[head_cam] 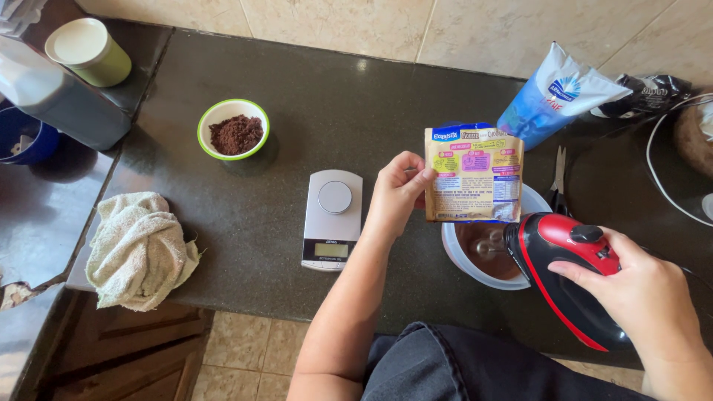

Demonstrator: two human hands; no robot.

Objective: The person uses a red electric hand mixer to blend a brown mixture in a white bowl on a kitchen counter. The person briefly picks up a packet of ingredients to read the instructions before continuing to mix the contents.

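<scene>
My left hand [395, 194] holds up a flat beige food packet [474, 174] by its left edge, above a white mixing bowl [459, 263] of brown batter. My right hand [645, 291] grips the handle of a red and black hand mixer [570, 263]. Its beaters dip into the batter in the bowl. A small silver kitchen scale [332, 218] sits just left of my left hand.
A green-rimmed bowl [233, 130] of brown powder stands at the back of the dark counter [245, 245]. A crumpled towel [138, 249] lies at the counter's left edge. A blue and white bag [557, 96], scissors [558, 182] and a dark bag [650, 93] are at the back right.
</scene>
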